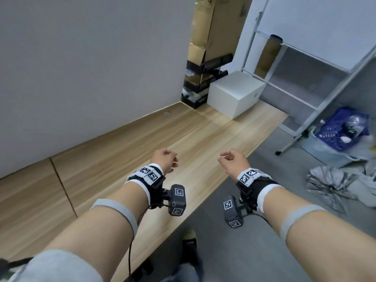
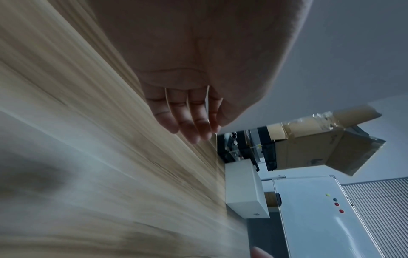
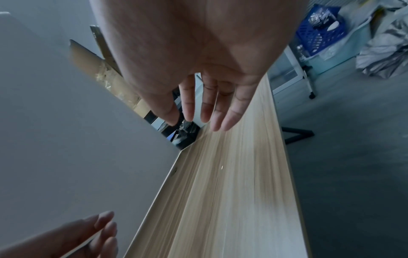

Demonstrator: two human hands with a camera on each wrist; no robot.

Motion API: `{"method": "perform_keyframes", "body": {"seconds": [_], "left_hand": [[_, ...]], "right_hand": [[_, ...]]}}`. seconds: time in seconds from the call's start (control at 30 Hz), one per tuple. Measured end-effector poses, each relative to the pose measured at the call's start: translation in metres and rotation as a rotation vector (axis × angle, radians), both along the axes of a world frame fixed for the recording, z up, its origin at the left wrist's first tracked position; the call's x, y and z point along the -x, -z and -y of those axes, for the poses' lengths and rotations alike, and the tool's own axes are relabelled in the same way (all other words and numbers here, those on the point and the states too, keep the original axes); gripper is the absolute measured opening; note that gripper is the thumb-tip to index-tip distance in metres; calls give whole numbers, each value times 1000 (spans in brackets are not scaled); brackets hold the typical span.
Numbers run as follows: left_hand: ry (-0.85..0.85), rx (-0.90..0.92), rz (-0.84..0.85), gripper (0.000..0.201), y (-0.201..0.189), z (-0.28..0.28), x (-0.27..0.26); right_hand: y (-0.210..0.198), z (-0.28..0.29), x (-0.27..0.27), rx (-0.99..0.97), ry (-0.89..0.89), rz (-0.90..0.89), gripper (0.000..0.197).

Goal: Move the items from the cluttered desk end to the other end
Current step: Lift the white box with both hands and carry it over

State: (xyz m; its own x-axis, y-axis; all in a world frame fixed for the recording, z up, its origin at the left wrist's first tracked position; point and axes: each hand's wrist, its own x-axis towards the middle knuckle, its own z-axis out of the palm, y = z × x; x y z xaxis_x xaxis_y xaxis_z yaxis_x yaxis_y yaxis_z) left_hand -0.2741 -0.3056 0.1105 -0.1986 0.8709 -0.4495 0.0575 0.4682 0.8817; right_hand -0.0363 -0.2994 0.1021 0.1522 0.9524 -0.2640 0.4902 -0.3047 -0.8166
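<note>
left hand (image 1: 165,159) grip released | right hand (image 1: 233,159) grip released | desk (image 1: 189,135) | no legible writing

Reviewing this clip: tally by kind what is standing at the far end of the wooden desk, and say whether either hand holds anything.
White box: 1
Stack of black trays: 1, tray count unclear
Cardboard box atop that stack: 1
Total: 3
Left hand and right hand hold nothing, fingers relaxed above the desk.
</note>
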Motion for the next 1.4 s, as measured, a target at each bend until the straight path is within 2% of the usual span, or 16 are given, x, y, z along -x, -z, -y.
{"method": "perform_keyframes", "body": {"seconds": [0.13,0.23,0.3,0.43,0.67,0.83,0.97,1.13,1.23,1.27,1.4], "left_hand": [[-5,4,49,5,10,-75,-38],[3,31,71,14,14,-129,-68],[26,38,80,11,14,-159,-88],[42,48,90,4,10,-202,-124],[30,43,93,9,6,-275,-187],[-12,63,112,39,12,-334,-244],[-139,12,94,65,21,-382,-290],[-363,8,173,76,41,-425,-328],[-476,24,244,75,52,-437,-337],[-505,30,273,75,56,-439,-338],[-591,70,354,78,65,-448,-336]], "right_hand": [[-1,-69,-38,14,9,30,12],[-3,-120,-70,44,29,34,13],[-5,-147,-90,55,44,34,12],[-9,-189,-129,79,77,36,15],[-16,-274,-193,93,137,-56,30],[-10,-359,-255,78,104,-79,38],[-5,-442,-301,82,118,-175,50],[9,-530,-336,140,45,-264,52],[14,-567,-337,210,-27,-364,22],[18,-577,-337,251,-24,-412,22],[36,-606,-331,416,46,-635,55]]}}
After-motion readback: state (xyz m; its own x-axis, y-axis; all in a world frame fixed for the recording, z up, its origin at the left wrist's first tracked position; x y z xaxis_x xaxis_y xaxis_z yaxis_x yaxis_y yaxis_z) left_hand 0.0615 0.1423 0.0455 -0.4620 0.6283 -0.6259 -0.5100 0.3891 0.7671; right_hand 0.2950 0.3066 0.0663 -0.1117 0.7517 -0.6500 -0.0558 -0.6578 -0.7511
